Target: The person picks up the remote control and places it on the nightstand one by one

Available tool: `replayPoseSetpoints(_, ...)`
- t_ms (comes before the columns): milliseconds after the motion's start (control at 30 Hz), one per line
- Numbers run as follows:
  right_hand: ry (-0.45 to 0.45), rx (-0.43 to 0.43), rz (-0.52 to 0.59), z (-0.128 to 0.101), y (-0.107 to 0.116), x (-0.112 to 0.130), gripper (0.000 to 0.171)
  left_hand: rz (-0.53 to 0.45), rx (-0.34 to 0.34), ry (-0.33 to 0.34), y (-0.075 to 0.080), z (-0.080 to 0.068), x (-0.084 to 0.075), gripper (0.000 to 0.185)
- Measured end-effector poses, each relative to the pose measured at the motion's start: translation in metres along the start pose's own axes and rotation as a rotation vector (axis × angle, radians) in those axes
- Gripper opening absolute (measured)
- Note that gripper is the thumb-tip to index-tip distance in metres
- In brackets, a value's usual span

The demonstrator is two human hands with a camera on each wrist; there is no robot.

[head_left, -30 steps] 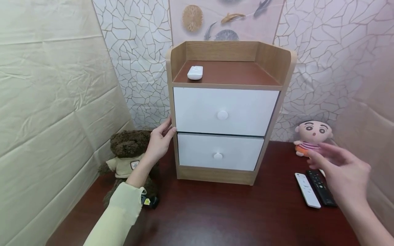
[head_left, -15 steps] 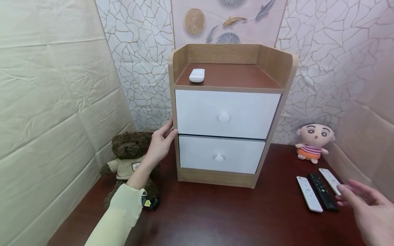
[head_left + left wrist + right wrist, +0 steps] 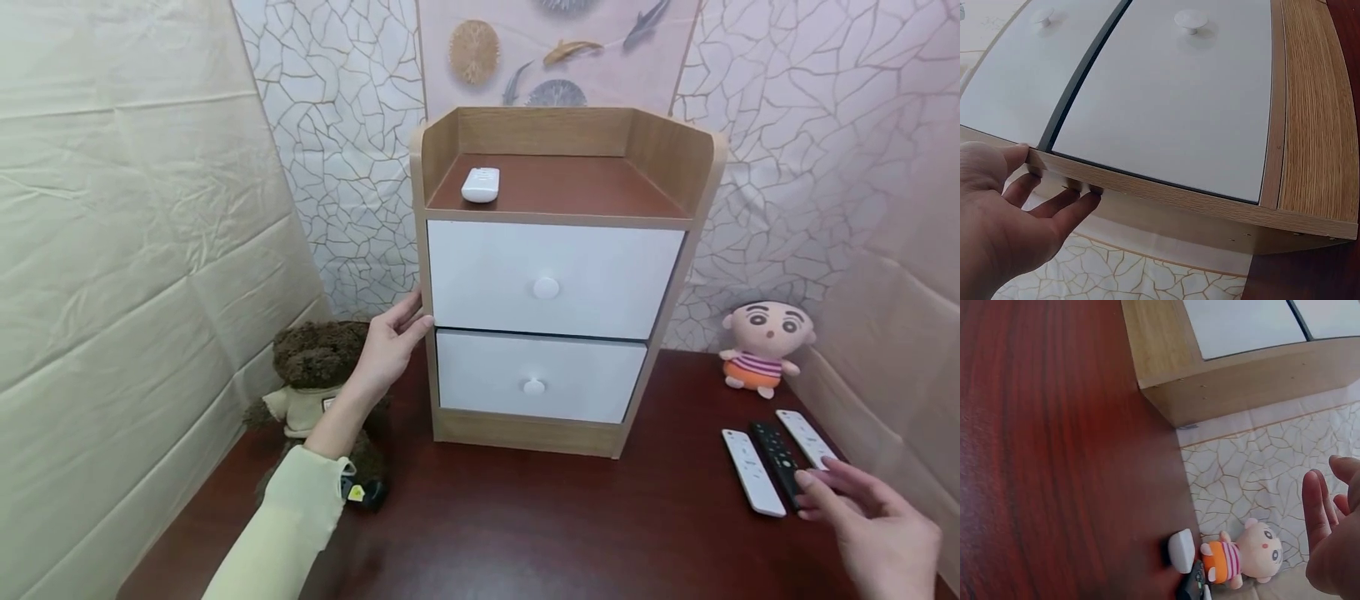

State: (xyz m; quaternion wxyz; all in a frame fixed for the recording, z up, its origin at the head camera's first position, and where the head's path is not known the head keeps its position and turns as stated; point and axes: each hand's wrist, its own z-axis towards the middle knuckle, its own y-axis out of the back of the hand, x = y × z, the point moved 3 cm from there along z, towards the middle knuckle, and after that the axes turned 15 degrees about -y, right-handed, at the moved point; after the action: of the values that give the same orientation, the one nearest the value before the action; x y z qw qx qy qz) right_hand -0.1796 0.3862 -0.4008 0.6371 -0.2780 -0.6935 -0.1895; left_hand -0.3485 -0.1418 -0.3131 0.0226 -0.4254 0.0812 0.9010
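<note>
where the head view looks down, shows left hand point(image 3: 390, 343) laid with straight fingers against the left front edge of a small wooden cabinet point(image 3: 667, 158), level with the seam between the upper drawer point(image 3: 480, 267) and lower drawer point(image 3: 577, 371). finds right hand point(image 3: 873, 525) low at the right, fingers spread and relaxed, fingertips at the near end of the black remote point(image 3: 778, 462), gripping nothing. places that remote on the dark red surface point(image 3: 540, 525) between two white remotes point(image 3: 750, 471), all three right of the cabinet. sets a small white remote point(image 3: 480, 184) on the cabinet top, a brown teddy bear point(image 3: 315, 367) behind the left arm, and a cartoon doll point(image 3: 765, 346) by the wall beyond the three remotes.

from the left wrist, shows the left hand point(image 3: 1004, 212) open, thumb on the front edge and fingertips point(image 3: 1082, 194) on the side panel, both drawer fronts shut.

from the right wrist, shows the right hand point(image 3: 1335, 537) open and apart from everything, with the doll point(image 3: 1244, 556) and one white remote's end point(image 3: 1181, 550) beyond it.
</note>
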Motion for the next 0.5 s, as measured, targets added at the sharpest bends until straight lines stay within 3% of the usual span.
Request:
replayPoseSetpoints(200,-0.004,0.029,-0.068,0.004,-0.003,-0.014,0.036,-0.043,-0.013,0.041,0.002,0.000,0.001,0.061)
replayPoseSetpoints(333,-0.017,0.026,-0.196,0.008,-0.001,-0.025,0.032,-0.072,-0.020,0.065,0.003,0.000,0.001,0.061)
replayPoseSetpoints(500,-0.143,-0.027,-0.329,0.016,0.000,-0.037,0.041,-0.088,-0.021,0.070,0.003,0.000,0.004,0.061)
